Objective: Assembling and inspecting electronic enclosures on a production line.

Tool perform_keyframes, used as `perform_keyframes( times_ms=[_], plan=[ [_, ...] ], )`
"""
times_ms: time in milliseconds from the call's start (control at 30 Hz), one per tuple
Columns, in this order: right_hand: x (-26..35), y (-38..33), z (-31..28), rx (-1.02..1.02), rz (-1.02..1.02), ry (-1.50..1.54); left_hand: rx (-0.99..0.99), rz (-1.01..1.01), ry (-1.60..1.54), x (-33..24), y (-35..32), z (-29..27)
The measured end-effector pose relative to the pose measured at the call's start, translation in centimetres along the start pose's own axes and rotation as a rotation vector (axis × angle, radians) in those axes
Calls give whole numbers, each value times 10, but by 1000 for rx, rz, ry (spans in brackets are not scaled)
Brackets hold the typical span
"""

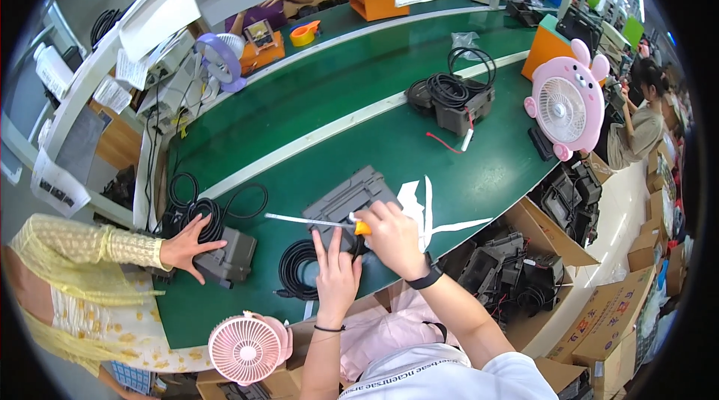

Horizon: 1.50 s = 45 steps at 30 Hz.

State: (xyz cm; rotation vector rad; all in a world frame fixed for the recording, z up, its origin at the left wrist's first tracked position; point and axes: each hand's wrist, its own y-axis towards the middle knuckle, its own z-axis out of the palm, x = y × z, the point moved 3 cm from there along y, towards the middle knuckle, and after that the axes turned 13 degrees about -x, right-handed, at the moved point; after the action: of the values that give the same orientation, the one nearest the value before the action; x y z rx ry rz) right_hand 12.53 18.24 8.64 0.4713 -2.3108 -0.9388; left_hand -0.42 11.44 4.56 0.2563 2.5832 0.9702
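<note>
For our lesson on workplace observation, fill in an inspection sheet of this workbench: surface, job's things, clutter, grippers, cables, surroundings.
Surface: green bench with a white dividing stripe.
Job's things: grey case; white strip stretched over it; orange tool.
Clutter: white paper scraps; pink fan at the near edge; rabbit fan.
Grippers: left hand flat on the case, open; right hand with fingers closed on the orange tool.
Cables: black coil beside the left hand; coil on a second case.
Surroundings: co-worker's hand on another case; boxes of parts to the right.
</note>
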Motion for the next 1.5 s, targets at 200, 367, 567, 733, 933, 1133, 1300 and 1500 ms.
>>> perform_keyframes(
  times_ms=[200,367,567,733,933,1133,1300,1500],
  plan=[
    [-1,-4,2,156,-48,-6,-21,-4,16,-1,-2,5],
    [-1,-14,-9,190,-41,15,3,-42,8,0,3,5],
    [-30,-32,-32,346,-111,233,2,-5,-8,-2,6,1],
    [-90,-45,-63,345,35,341,-13,32,4,-3,4,-2],
    [-105,-79,-58,506,-10,221,8,9,-6,-8,-4,-4],
    [-136,-85,-75,383,133,234,-55,-10,-53,-7,-5,-3],
    [-217,-54,-116,-167,449,203,-32,-6,-32,-10,-13,1],
    [-317,5,-113,-456,707,3,-49,19,-48,-17,-27,2]
  ],
)
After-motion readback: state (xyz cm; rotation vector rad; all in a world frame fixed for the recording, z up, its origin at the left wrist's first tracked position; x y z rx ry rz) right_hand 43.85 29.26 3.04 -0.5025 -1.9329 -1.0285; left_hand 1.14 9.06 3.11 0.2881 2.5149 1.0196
